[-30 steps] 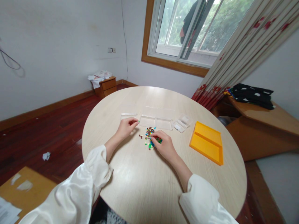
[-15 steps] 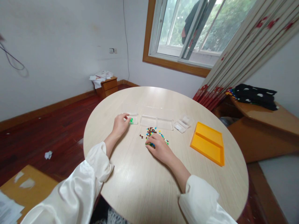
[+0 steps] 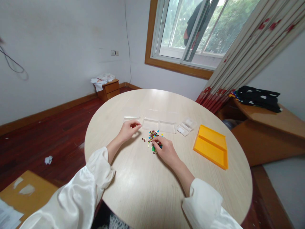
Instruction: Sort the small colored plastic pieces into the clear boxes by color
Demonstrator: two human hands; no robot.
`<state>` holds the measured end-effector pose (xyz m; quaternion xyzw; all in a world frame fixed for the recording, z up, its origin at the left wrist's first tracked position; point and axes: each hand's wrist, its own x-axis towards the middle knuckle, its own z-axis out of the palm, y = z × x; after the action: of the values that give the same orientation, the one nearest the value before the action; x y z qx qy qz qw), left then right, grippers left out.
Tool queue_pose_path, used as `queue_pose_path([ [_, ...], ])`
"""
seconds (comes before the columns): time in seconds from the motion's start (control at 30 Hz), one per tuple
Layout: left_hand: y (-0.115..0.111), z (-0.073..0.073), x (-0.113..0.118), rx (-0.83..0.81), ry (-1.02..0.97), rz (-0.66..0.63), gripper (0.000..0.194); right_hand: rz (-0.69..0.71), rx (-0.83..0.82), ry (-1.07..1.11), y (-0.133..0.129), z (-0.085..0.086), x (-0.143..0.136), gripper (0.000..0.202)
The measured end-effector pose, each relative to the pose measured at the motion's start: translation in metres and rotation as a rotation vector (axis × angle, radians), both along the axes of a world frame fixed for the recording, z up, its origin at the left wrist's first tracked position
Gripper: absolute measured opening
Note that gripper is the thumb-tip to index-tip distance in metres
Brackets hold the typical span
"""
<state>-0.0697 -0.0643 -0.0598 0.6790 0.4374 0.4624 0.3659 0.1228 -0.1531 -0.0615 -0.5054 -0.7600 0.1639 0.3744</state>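
Observation:
A loose pile of tiny coloured toy bricks, brown, blue, yellow, green and white, lies mid-table. My right hand is over its near right part, thumb and forefinger drawn together among the pieces; whatever is between them is hidden. To the left of the pile, my left hand hovers over the table with its fingertips pinched, and I cannot make out anything in them. Just behind that hand is a small clear plastic box, its front part covered by the hand. A wider clear box with two compartments sits behind the pile.
Right of the clear boxes lies a smaller clear case, lid open. An orange two-part tray rests on the right side of the round table. Beyond it stands a wooden desk with dark folded cloth.
My left hand has moved right and slightly nearer, away from the small clear box and the green pieces there. My right hand has shifted slightly, and its fingers now pinch among the bricks.

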Motion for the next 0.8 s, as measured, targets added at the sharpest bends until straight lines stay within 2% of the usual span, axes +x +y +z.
queue_pose_path([
  [0.17, -0.017, 0.0, 0.014, -0.273, -0.094, -0.443, 0.022, -0.019, 0.054, 0.083, -0.001, 0.001, -0.002, 0.009],
  [0.23, -0.021, 0.0, 0.018, -0.305, -0.089, -0.538, 0.022, -0.015, 0.064, 0.093, -0.001, 0.001, -0.002, 0.008],
  [0.33, -0.025, -0.002, 0.022, -0.307, -0.066, -0.584, 0.02, -0.006, 0.075, 0.092, -0.002, 0.001, -0.003, 0.009],
  [0.53, -0.025, -0.002, 0.023, -0.346, -0.038, -0.565, 0.022, 0.039, 0.127, 0.084, -0.003, 0.003, -0.004, 0.013],
  [0.63, -0.024, -0.001, 0.023, -0.341, -0.069, -0.514, 0.022, 0.021, 0.141, 0.08, -0.002, 0.003, -0.002, 0.015],
  [0.7, -0.02, -0.001, 0.021, -0.315, -0.122, -0.411, 0.02, -0.02, 0.157, 0.064, 0.001, 0.003, 0.004, 0.016],
  [0.8, -0.009, -0.001, 0.014, -0.21, -0.185, -0.156, 0.016, -0.087, 0.156, 0.005, 0.007, 0.001, 0.016, 0.017],
])
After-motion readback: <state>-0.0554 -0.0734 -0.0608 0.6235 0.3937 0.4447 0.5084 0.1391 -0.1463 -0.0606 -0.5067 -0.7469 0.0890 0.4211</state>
